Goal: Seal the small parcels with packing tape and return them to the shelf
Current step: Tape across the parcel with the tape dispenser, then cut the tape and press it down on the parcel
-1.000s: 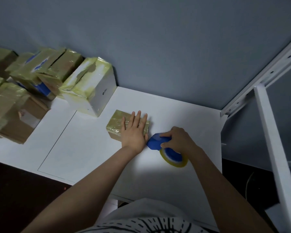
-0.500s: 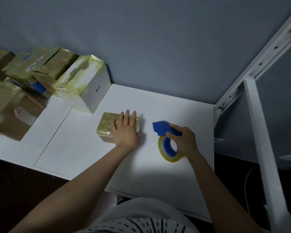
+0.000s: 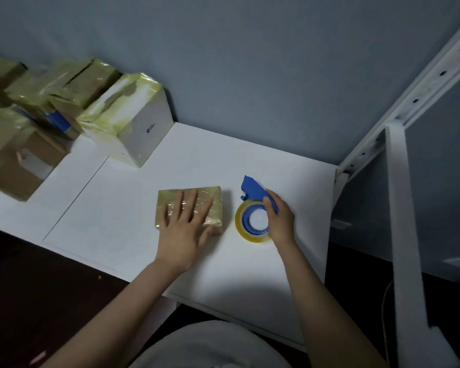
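Left hand [image 3: 182, 232] flat atop parcel [image 3: 214, 193]

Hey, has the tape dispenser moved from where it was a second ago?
Yes. The tape dispenser in the right hand has shifted right: it was against the small parcel's right edge, and now a gap of white table separates them.

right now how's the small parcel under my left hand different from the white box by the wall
The small parcel is low and flat; the white box stands taller. The small parcel lies under the left hand; the white box sits untouched. Both carry yellowish tape.
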